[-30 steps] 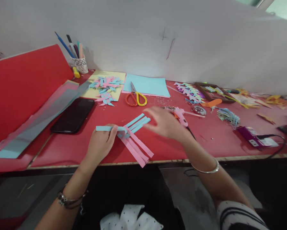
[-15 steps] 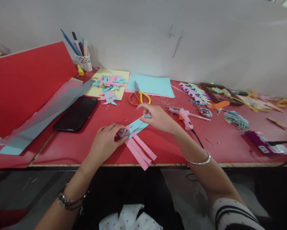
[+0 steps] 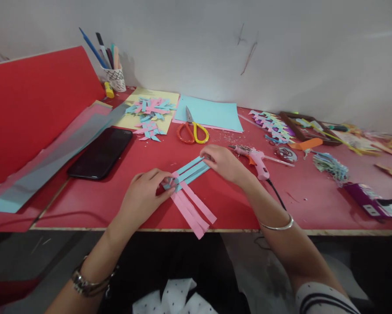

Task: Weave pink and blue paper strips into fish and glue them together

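Following the head feed from my end. The work sits on the red tabletop [image 3: 133, 213], near its front edge, between the two hands.

Left hand [image 3: 145, 192]: thumb and forefinger close on the folded crossing [image 3: 172, 181] where the paper strips meet; the fingers cover part of it. Right hand [image 3: 224, 162]: fingers curled in at the far ends of the blue strips [image 3: 193, 169]. I cannot tell whether it pinches one or merely rests there.

Key relation, as I read it: the blue strips' long axis runs hand to hand, from the crossing up and away to the right. The pink strips [image 3: 192, 209] leave the same crossing toward the front edge and slant right, their longest end reaching past it. The left hand is nearer the crossing, the right hand nearer the blue tips; no hand is on the pink tips.

Look of the piece: flat, narrow paper, light blue and pale pink, matt. I see red table in gaps between the blue strips; the pink ones partly overlap, ends uneven. The weave under the left fingers is too hidden to read.

Nearby: scissors [image 3: 191, 121] beyond the strips, pink hot glue gun [image 3: 256, 160] just beyond the right wrist.
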`<state>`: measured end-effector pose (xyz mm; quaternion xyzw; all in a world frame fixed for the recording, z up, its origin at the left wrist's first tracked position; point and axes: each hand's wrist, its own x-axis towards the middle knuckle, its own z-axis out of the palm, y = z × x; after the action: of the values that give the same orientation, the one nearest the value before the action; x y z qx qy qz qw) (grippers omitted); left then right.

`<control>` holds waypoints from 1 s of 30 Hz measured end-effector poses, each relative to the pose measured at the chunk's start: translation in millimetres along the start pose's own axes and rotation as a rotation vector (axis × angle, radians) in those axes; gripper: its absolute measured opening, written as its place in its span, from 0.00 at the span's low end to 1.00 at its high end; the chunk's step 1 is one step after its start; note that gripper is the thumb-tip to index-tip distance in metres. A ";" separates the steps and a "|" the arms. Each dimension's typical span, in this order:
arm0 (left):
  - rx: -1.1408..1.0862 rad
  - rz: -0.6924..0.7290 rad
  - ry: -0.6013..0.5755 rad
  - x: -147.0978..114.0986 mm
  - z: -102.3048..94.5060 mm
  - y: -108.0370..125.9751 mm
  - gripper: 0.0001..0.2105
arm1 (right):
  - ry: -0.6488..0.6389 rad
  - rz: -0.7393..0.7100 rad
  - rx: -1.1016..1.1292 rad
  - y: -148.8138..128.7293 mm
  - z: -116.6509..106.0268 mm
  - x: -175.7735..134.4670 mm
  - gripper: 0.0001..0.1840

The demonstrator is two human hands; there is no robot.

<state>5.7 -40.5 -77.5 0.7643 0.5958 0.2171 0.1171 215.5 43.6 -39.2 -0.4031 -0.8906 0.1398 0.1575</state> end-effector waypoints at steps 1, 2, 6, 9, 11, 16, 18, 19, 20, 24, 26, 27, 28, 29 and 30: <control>-0.002 0.003 0.002 -0.1 0.2 -0.2 0.10 | 0.001 -0.018 -0.015 2.4 2.4 0.5 0.07; -0.006 0.007 0.004 -0.2 0.5 -0.4 0.10 | 0.001 -0.035 -0.027 4.9 4.8 1.1 0.07; -0.014 0.013 0.011 -0.5 1.4 -1.3 0.10 | -0.021 -0.071 -0.101 14.7 11.4 3.2 0.07; -0.008 0.014 0.016 -0.6 1.5 -1.5 0.10 | 0.000 -0.065 -0.235 15.8 9.4 2.0 0.08; -0.005 0.015 0.013 -0.6 1.4 -1.2 0.10 | 0.037 -0.076 -0.306 10.6 6.8 -0.7 0.10; 0.016 0.035 0.009 -0.4 1.5 -0.9 0.09 | -0.073 -0.316 -0.236 -15.9 11.4 -10.1 0.15; 0.018 0.037 0.011 -0.4 2.0 -1.5 0.08 | -0.166 -0.378 -0.227 -24.8 16.0 -12.1 0.16; 0.017 0.037 0.012 -0.5 2.2 -1.9 0.08 | -0.204 -0.382 -0.241 -27.6 17.6 -12.5 0.17; 0.015 0.037 0.015 -0.6 2.4 -2.2 0.08 | -0.236 -0.374 -0.264 -29.1 18.3 -12.6 0.17; 0.015 0.039 0.020 -0.3 2.2 -2.7 0.08 | -0.268 -0.276 -0.357 -23.0 11.8 -11.5 0.18; 0.021 0.035 0.015 -0.2 2.0 -2.6 0.09 | -0.242 -0.188 -0.396 -16.0 5.4 -10.9 0.17; 0.022 0.031 0.012 -0.2 2.1 -2.7 0.09 | -0.229 -0.145 -0.421 -12.6 2.4 -10.8 0.16; 0.026 0.027 0.014 -0.3 2.5 -2.9 0.09 | -0.214 -0.108 -0.446 -9.7 -0.2 -10.7 0.15; 0.034 0.024 0.024 -0.4 3.1 -3.2 0.10 | -0.193 -0.078 -0.470 -7.5 -2.2 -10.6 0.15; 0.048 0.020 0.043 -0.6 4.0 -3.7 0.12 | -0.164 -0.056 -0.489 -6.0 -3.5 -10.6 0.15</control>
<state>4.4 -39.8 -82.8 0.7679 0.5957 0.2203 0.0838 219.5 32.2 -35.5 -0.3916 -0.9186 -0.0518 -0.0136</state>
